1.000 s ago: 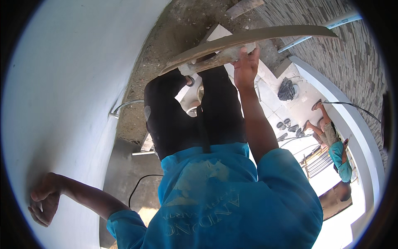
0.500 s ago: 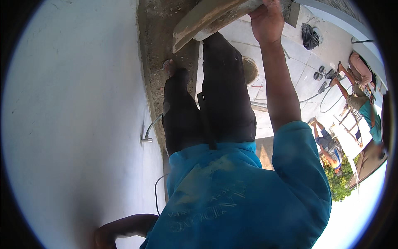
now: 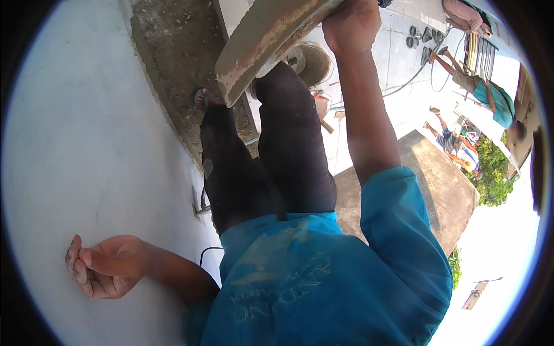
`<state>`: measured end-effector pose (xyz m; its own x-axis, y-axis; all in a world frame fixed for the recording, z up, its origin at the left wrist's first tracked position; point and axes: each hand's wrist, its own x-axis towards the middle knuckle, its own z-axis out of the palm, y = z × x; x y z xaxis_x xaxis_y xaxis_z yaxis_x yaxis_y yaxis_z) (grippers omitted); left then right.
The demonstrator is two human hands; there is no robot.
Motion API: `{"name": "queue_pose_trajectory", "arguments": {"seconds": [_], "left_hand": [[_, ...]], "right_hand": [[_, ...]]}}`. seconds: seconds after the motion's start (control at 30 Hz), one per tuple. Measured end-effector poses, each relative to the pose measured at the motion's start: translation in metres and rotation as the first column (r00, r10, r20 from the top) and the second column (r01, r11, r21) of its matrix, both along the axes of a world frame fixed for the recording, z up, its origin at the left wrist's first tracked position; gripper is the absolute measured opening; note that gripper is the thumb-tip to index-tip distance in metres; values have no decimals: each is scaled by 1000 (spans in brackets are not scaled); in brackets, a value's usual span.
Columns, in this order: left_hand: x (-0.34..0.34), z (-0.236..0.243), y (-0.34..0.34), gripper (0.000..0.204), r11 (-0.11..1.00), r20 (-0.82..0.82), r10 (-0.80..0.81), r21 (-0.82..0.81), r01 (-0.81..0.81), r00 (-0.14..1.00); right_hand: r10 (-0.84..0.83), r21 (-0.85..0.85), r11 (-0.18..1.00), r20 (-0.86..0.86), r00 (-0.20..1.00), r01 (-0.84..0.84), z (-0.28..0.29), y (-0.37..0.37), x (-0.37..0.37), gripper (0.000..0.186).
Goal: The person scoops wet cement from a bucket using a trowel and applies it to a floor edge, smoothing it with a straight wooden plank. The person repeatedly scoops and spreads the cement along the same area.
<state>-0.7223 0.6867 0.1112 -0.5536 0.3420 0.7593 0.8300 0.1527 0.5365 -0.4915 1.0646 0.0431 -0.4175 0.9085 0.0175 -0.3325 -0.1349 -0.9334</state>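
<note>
My right hand (image 3: 353, 26) is closed at the edge of a long, cement-smeared plastering float (image 3: 271, 46), held out in front of my legs at the top of the view. Its grip is hidden behind my fingers. The float slants down to the left, its far end over the dirt strip. On the other side, my left hand (image 3: 109, 265) hovers at the pale wall (image 3: 104, 144), fingers loosely bent and apart, nothing in them. Whether it touches the wall I cannot tell.
A round cement-stained bucket (image 3: 316, 64) stands beyond my knee. A metal tap (image 3: 203, 211) juts from the wall by my thigh. A brown slab (image 3: 444, 190) lies right. Co-workers (image 3: 493, 98) are farther off, near several sandals (image 3: 427, 37) and a hose (image 3: 404, 86).
My left hand has risen from the lower edge and come into clear sight against the wall. The float and my right hand have shifted left in view; the whole view has turned somewhat.
</note>
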Motion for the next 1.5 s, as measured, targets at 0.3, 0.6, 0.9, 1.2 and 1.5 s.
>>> {"name": "queue_pose_trajectory", "arguments": {"seconds": [0.3, 0.6, 0.9, 1.2, 1.5], "left_hand": [[13, -30, 39, 14, 999, 334, 5, 33, -17, 943], [58, -91, 33, 7, 954, 546, 143, -298, 32, 826], [120, -165, -9, 15, 762, 764, 400, -584, 279, 506], [246, -266, -60, 39, 405, 741, 508, -655, 638, 438], [280, -344, 8, 59, 109, 500, 672, -796, 595, 546]], "right_hand": [[-297, -105, 945, 112, 948, 309, 26, -21, 84, 43], [-333, -83, 934, 152, 931, 348, 10, -18, 164, 35], [-172, -182, 962, 178, 969, 204, -51, -14, 130, 43], [215, -311, 945, 343, 915, -105, -267, -44, -1, 41], [560, -490, 808, 463, 686, -329, -490, -221, -91, 44]]}}
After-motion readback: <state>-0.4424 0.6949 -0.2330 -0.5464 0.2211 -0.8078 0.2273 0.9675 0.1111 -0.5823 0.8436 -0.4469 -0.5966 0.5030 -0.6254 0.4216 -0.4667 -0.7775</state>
